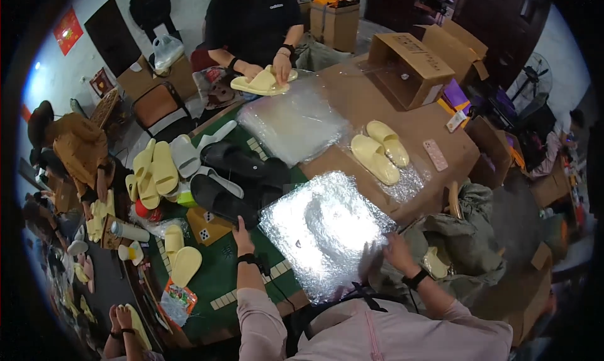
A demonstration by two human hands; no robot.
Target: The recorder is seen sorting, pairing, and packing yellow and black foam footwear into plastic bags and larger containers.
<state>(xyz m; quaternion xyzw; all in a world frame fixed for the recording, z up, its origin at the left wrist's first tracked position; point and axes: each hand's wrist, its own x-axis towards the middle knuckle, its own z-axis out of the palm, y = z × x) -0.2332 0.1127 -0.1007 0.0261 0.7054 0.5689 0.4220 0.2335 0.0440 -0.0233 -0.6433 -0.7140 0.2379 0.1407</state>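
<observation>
My left hand (241, 238) is at the near end of a black slipper (217, 197), its fingers closed on the slipper's edge. That slipper lies among other black slippers (236, 160) on the green tabletop. In front of me lies a glossy stack of clear plastic bags (324, 235), glaring with reflected light. My right hand (397, 253) is at the right edge of this stack, its fingers bent around a bag's edge. Beyond the stack, a pair of pale yellow slippers (379, 152) rests on clear plastic.
Yellow slippers (165, 169) and grey slippers (185, 155) crowd the left. Across the table, a person (251, 21) handles yellow slippers (264, 82) beside more clear bags (292, 119). An open carton (409, 72), a pink phone (435, 155) and a grey-green sack (472, 235) are rightward.
</observation>
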